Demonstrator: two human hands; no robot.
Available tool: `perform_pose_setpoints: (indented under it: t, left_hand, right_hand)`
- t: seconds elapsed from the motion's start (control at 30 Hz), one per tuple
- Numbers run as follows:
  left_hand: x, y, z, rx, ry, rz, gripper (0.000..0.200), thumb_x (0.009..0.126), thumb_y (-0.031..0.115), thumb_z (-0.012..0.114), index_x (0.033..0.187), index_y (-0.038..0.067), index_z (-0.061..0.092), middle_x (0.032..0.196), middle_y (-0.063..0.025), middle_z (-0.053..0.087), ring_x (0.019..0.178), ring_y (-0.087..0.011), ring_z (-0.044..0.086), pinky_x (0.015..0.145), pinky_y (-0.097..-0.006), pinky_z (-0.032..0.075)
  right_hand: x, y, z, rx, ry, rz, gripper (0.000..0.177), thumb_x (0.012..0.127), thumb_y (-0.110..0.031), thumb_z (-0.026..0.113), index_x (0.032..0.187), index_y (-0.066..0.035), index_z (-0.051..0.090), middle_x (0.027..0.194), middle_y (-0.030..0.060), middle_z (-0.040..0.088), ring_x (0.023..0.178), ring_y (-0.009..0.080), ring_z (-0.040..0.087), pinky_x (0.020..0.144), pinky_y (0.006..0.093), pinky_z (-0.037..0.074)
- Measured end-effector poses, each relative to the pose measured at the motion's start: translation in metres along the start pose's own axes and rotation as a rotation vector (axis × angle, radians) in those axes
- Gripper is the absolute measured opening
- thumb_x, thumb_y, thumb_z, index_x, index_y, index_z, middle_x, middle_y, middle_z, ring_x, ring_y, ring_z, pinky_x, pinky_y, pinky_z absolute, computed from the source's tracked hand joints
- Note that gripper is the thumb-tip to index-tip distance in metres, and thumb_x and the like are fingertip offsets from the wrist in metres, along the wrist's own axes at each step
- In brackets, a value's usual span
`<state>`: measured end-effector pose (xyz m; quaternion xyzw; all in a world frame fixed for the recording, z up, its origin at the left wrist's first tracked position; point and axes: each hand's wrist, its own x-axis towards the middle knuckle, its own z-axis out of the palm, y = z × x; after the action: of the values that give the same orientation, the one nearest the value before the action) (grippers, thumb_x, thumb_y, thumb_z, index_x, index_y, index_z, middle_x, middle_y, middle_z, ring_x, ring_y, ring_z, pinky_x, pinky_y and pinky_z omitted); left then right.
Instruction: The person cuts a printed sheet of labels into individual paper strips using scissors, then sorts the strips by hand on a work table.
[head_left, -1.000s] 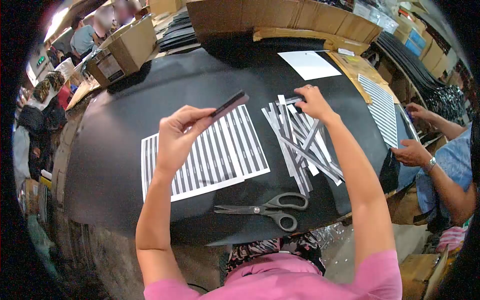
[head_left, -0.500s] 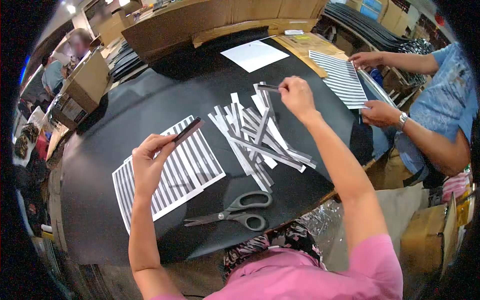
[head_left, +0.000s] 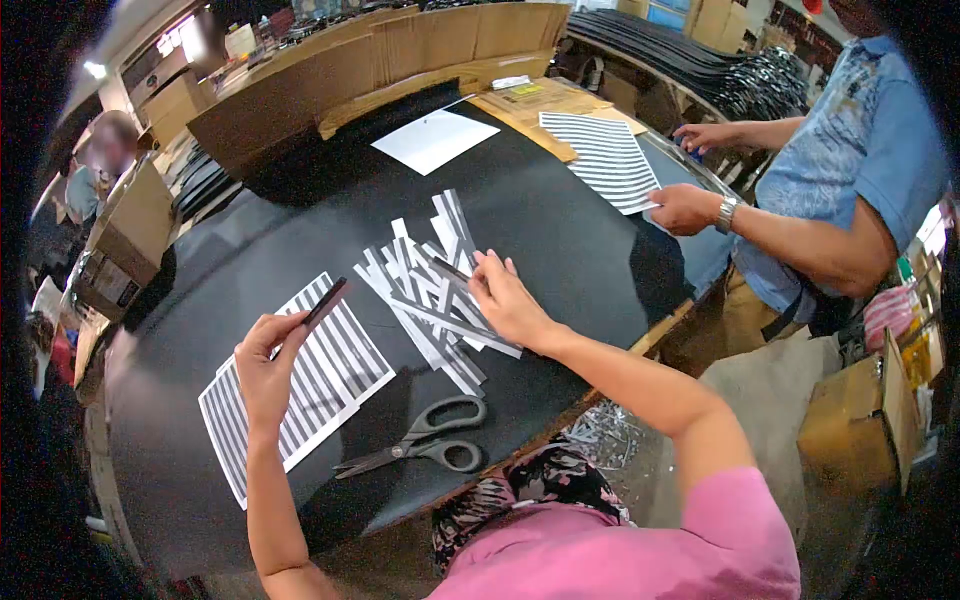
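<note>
My left hand (head_left: 265, 365) is closed in a pinch on a narrow stack of black strips (head_left: 325, 302), held up over the striped sheets (head_left: 322, 375) on the table. My right hand (head_left: 510, 300) pinches one dark strip (head_left: 449, 268) by its end, above the right side of a loose heap of grey and white strips (head_left: 402, 275). The heap's strips lie crossed over one another. Between me and the heap lies a pair of grey-handled scissors (head_left: 425, 440), blades pointing left.
Across the table, a white sheet (head_left: 437, 138) lies near a cardboard barrier (head_left: 400, 60). At the right, a co-worker's hand (head_left: 685, 210) grips the corner of a striped sheet (head_left: 600, 160). A cardboard box (head_left: 850, 410) stands at lower right.
My right hand has come down toward me with its strip, from the heap's far end to its right side. One of the co-worker's hands has left the striped sheet. The view has shifted.
</note>
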<state>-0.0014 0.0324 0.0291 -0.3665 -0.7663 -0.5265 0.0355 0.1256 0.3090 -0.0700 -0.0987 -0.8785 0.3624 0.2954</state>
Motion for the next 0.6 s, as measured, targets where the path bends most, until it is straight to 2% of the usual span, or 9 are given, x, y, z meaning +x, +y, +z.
perform_pose_setpoints:
  t: [0.07, 0.13, 0.17, 0.2, 0.23, 0.43, 0.5, 0.53, 0.6]
  left_hand:
    - [0.001, 0.005, 0.006, 0.033, -0.027, -0.002, 0.016, 0.077, -0.004, 0.061, 0.092, -0.001, 0.067, 0.077, -0.0044, 0.061, 0.073, -0.0092, 0.057, 0.068, -0.0218, 0.045]
    - [0.005, 0.003, 0.014, 0.057, -0.051, 0.005, 0.018, 0.076, -0.004, 0.062, 0.092, 0.000, 0.068, 0.076, -0.0048, 0.061, 0.073, -0.0112, 0.057, 0.068, -0.0224, 0.045]
    - [0.009, 0.002, 0.020, 0.060, -0.047, 0.002, 0.018, 0.076, -0.004, 0.062, 0.092, 0.000, 0.068, 0.076, -0.0048, 0.061, 0.073, -0.0112, 0.057, 0.068, -0.0224, 0.045]
    - [0.014, 0.003, 0.028, 0.077, -0.095, 0.033, 0.019, 0.075, -0.003, 0.062, 0.093, 0.000, 0.068, 0.076, -0.0058, 0.061, 0.071, -0.0124, 0.057, 0.066, -0.0234, 0.044]
    - [0.019, 0.003, 0.036, 0.095, -0.146, 0.065, 0.020, 0.074, -0.003, 0.063, 0.093, 0.001, 0.068, 0.075, -0.0067, 0.061, 0.070, -0.0135, 0.057, 0.065, -0.0243, 0.044]
    - [0.058, 0.018, 0.141, 0.020, -0.344, 0.174, 0.019, 0.074, 0.002, 0.064, 0.093, 0.004, 0.069, 0.073, -0.0093, 0.061, 0.068, -0.0153, 0.058, 0.062, -0.0266, 0.044]
    - [0.063, 0.035, 0.183, -0.017, -0.421, 0.245, 0.020, 0.074, 0.001, 0.064, 0.092, 0.003, 0.069, 0.074, -0.0105, 0.061, 0.068, -0.0169, 0.059, 0.062, -0.0273, 0.044]
    - [0.065, 0.036, 0.206, -0.057, -0.436, 0.309, 0.020, 0.073, 0.001, 0.063, 0.092, 0.003, 0.069, 0.074, -0.0106, 0.061, 0.068, -0.0175, 0.059, 0.062, -0.0275, 0.045]
    - [0.064, 0.041, 0.247, -0.141, -0.465, 0.397, 0.020, 0.073, 0.000, 0.063, 0.092, 0.003, 0.068, 0.075, -0.0107, 0.061, 0.067, -0.0186, 0.059, 0.062, -0.0281, 0.045]
  right_hand:
    - [0.005, -0.008, -0.008, -0.025, -0.029, 0.058, 0.016, 0.091, -0.016, 0.047, 0.096, -0.001, 0.045, 0.104, 0.0192, 0.058, 0.112, 0.0325, 0.051, 0.100, 0.0401, 0.031]
    - [0.013, -0.017, -0.026, 0.154, 0.104, 0.147, 0.013, 0.088, -0.012, 0.054, 0.090, 0.001, 0.052, 0.084, 0.0126, 0.061, 0.086, 0.0206, 0.060, 0.079, 0.0325, 0.045]
    - [0.016, -0.012, -0.031, 0.134, 0.221, 0.050, 0.012, 0.084, -0.010, 0.060, 0.082, 0.002, 0.058, 0.073, 0.0082, 0.061, 0.067, 0.0110, 0.056, 0.061, 0.0258, 0.045]
    - [0.016, -0.018, -0.045, 0.227, 0.215, 0.106, 0.011, 0.078, -0.010, 0.064, 0.078, 0.001, 0.060, 0.073, 0.0130, 0.063, 0.066, 0.0188, 0.061, 0.060, 0.0296, 0.046]
    - [0.012, -0.025, -0.063, 0.281, 0.174, 0.160, 0.011, 0.076, -0.009, 0.067, 0.081, 0.000, 0.064, 0.073, 0.0093, 0.063, 0.066, 0.0113, 0.059, 0.059, 0.0253, 0.045]
    - [-0.024, -0.022, -0.141, 0.322, 0.217, 0.070, 0.008, 0.074, -0.002, 0.070, 0.081, -0.001, 0.068, 0.078, 0.0056, 0.066, 0.071, 0.0091, 0.060, 0.065, 0.0231, 0.047]
    - [-0.038, -0.012, -0.158, 0.243, 0.106, 0.022, 0.009, 0.073, -0.003, 0.071, 0.080, -0.001, 0.067, 0.079, 0.0050, 0.067, 0.071, 0.0083, 0.060, 0.064, 0.0229, 0.046]
    - [-0.045, -0.011, -0.165, 0.141, 0.077, 0.124, 0.009, 0.069, -0.004, 0.073, 0.076, -0.002, 0.067, 0.078, 0.0049, 0.066, 0.074, 0.0121, 0.061, 0.069, 0.0256, 0.046]
    - [-0.055, 0.000, -0.170, -0.037, 0.091, 0.074, 0.010, 0.067, -0.004, 0.073, 0.074, -0.003, 0.066, 0.083, 0.0061, 0.066, 0.081, 0.0161, 0.060, 0.074, 0.0278, 0.046]
